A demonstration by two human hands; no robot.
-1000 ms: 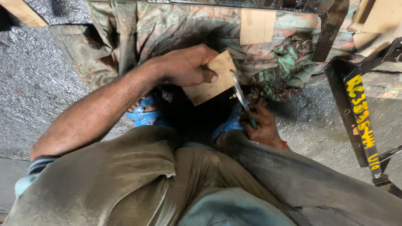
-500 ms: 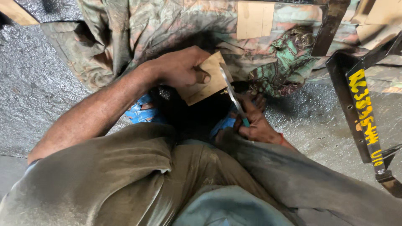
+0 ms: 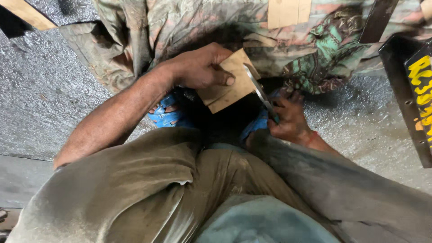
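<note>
My left hand [image 3: 200,68] grips a small tan board piece [image 3: 229,85], thumb pressed on its face, holding it tilted above my feet. My right hand [image 3: 290,119] holds a metal blade [image 3: 258,90] by its lower end, and the blade's edge lies against the right side of the board piece. Both hands hover over my blue sandals [image 3: 168,114], between my knees in dusty olive trousers [image 3: 148,189].
A patterned green and pink cloth [image 3: 180,22] covers the ground ahead, with a tan board [image 3: 288,12] lying on it. A black metal frame with yellow markings [image 3: 414,90] stands at the right. A wooden strip [image 3: 27,13] lies top left on grey concrete [image 3: 36,99].
My hands with the board piece and blade have stayed together, shifting only slightly; the blade's angle against the board's edge has changed a little.
</note>
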